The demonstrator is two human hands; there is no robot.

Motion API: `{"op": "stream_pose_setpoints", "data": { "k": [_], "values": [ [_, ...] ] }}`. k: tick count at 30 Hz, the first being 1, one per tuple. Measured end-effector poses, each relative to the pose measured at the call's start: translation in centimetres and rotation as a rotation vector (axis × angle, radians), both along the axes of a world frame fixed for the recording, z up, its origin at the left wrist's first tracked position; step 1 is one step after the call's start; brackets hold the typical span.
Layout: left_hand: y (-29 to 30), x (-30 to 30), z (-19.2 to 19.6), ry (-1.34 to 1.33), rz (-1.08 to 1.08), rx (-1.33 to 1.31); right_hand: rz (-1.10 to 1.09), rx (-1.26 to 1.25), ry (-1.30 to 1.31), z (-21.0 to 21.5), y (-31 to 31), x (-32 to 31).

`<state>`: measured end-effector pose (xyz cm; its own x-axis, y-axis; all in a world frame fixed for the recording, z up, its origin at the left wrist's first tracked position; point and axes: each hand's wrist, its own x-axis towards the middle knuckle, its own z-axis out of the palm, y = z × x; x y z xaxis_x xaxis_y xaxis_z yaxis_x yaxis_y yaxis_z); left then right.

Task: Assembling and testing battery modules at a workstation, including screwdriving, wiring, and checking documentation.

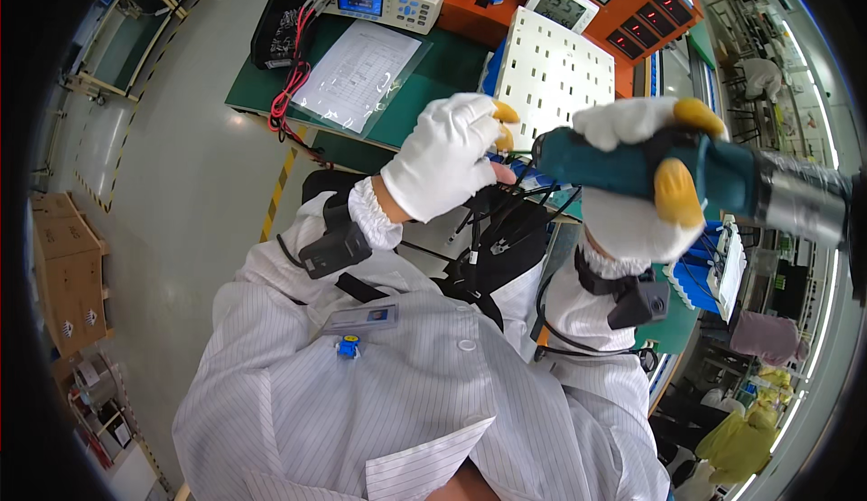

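Note:
My right hand point(646, 217), in a white glove with yellow fingertips, is wrapped round the teal body of a heat gun point(605, 162). The gun lies sideways across the view, its silver barrel point(795, 199) pointing right. My left hand point(442, 158) is close to the gun's rear end, its gloved fingers curled and a bare thumb tip showing. Whatever those fingers may pinch is hidden. Black cables point(519, 199) hang just beside the thumb. Beyond both hands stands a cream board with rows of slots point(551, 77).
A bench meter point(384, 0) with red leads point(293, 90) stands on the green table point(257, 90), near a plastic-sleeved sheet point(357, 72). An orange instrument panel point(488, 4) and a small display point(562, 4) are behind the board. Blue bins point(695, 275) sit at the right; cartons point(68, 271) stand far left.

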<state>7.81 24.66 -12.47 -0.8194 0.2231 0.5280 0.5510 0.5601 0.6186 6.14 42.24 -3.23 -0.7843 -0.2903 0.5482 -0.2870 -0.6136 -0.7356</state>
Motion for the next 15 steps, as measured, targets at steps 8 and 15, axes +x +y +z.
{"op": "stream_pose_setpoints", "data": {
  "k": [8, 15],
  "values": [
    [-0.6, -0.7, -2.1, -0.001, 0.138, -0.229, -0.246, 0.131, 0.055, -2.5, -1.8, -3.2],
    [-14.6, -6.5, -2.4, 0.267, 0.489, -0.273, -0.191, 0.266, 0.127, -1.7, -3.2, -4.4]
  ]
}}
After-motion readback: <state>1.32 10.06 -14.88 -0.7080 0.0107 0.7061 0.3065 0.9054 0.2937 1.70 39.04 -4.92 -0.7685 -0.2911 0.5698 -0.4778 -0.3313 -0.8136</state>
